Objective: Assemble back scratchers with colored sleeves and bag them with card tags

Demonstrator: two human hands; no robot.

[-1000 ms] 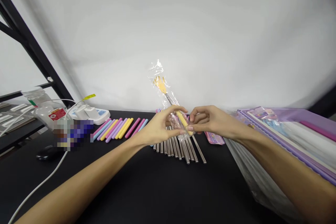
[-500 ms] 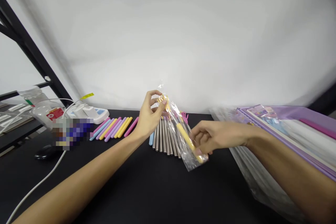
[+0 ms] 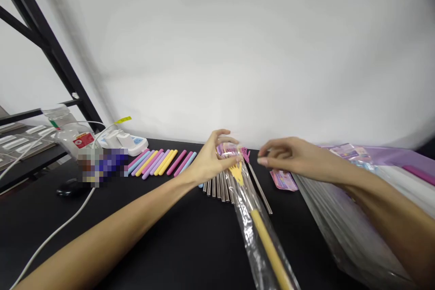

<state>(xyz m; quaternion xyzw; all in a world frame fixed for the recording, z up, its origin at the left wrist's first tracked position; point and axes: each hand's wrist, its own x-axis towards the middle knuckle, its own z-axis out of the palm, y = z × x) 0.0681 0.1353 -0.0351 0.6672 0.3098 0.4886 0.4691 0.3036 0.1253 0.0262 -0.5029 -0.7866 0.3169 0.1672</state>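
Note:
A yellow back scratcher [image 3: 270, 244] lies inside a clear plastic bag [image 3: 249, 235], its fork-like head up and its handle running toward me. Purple-pink printing shows at the bag's top. My left hand [image 3: 215, 156] has thumb and fingers around that top end. To the right, my right hand [image 3: 288, 156] hovers apart from the bag, fingers loosely bent and nothing visible in them. Below and behind the bag are several metal rods [image 3: 217, 188] in a row. A pink-headed scratcher rod [image 3: 260, 186] slants between the hands, without a coloured handle.
Several coloured handles [image 3: 163, 163] lie in a row at left. Printed cards [image 3: 284, 180] sit beneath my right hand. Clear bags [image 3: 326, 208] and a purple box [image 3: 390, 156] occupy the right. A power strip [image 3: 136, 145], plastic jar [image 3: 73, 138], mouse [image 3: 70, 186] and cable [image 3: 73, 215] are left.
My right hand has let go of the bag's lower part and moved up, off it. The bagged scratcher now extends closer to me, while my left hand stays at its top. The view has shifted.

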